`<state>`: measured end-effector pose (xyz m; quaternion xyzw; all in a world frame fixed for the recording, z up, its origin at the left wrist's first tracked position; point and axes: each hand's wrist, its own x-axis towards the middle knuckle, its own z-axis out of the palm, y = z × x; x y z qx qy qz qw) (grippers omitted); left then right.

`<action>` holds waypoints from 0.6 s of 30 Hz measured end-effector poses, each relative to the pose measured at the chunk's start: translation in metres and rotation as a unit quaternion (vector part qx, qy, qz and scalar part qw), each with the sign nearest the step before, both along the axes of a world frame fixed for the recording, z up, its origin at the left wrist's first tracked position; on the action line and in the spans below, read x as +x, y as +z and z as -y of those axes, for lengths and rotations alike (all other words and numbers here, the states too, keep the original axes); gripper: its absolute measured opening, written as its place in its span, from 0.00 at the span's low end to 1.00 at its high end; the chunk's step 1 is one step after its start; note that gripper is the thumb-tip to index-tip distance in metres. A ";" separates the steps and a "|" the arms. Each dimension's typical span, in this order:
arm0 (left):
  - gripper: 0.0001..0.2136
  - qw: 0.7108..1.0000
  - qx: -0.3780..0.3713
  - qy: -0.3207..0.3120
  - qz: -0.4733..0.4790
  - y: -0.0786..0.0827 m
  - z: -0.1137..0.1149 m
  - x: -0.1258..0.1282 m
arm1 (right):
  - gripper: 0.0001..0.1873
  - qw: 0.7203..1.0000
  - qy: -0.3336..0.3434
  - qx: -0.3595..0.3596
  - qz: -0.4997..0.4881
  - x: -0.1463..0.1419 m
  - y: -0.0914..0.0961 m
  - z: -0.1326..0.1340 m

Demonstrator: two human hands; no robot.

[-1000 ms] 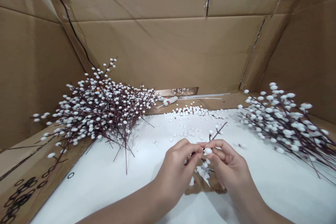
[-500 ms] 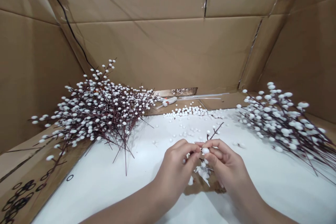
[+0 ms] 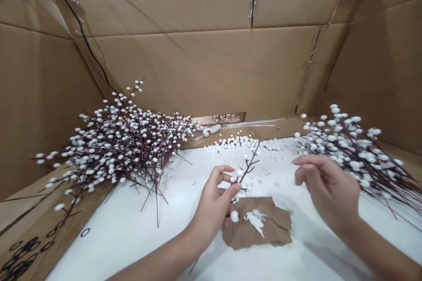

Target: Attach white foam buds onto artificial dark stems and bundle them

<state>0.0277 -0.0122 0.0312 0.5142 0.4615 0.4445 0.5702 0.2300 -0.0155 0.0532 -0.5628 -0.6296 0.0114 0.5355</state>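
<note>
My left hand (image 3: 214,204) pinches a thin dark red branch (image 3: 248,164) that carries a few white foam beads, holding it upright over the white surface. My right hand (image 3: 325,186) hovers apart to the right with loosely curled fingers and nothing visible in them, close to the right pile of beaded branches (image 3: 356,149). Below the hands lies a torn piece of brown cardboard (image 3: 263,230) with a smear of white glue (image 3: 255,218) on it.
A large heap of beaded branches (image 3: 121,140) lies at the left. Loose white foam beads (image 3: 235,142) are scattered at the back, beside a glue gun (image 3: 211,130) and clear glue sticks (image 3: 253,123). Cardboard walls (image 3: 211,70) enclose the white work surface (image 3: 138,224).
My hands have separated. The right hand let go of the branch and moved right; the left hand kept the branch and raised it, uncovering the cardboard scrap.
</note>
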 end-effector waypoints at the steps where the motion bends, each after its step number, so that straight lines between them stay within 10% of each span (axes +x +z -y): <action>1: 0.16 1.000 -0.007 0.004 0.015 0.002 -0.001 0.000 | 0.17 0.999 -0.005 -0.009 0.035 0.011 0.005 -0.008; 7: 0.25 0.992 -0.048 -0.007 0.116 0.012 -0.003 0.000 | 0.08 0.898 -0.009 -0.358 0.255 0.052 0.004 -0.045; 18: 0.26 0.993 0.008 -0.037 0.108 0.012 -0.003 -0.004 | 0.05 0.905 0.070 -0.355 0.223 0.032 -0.027 -0.045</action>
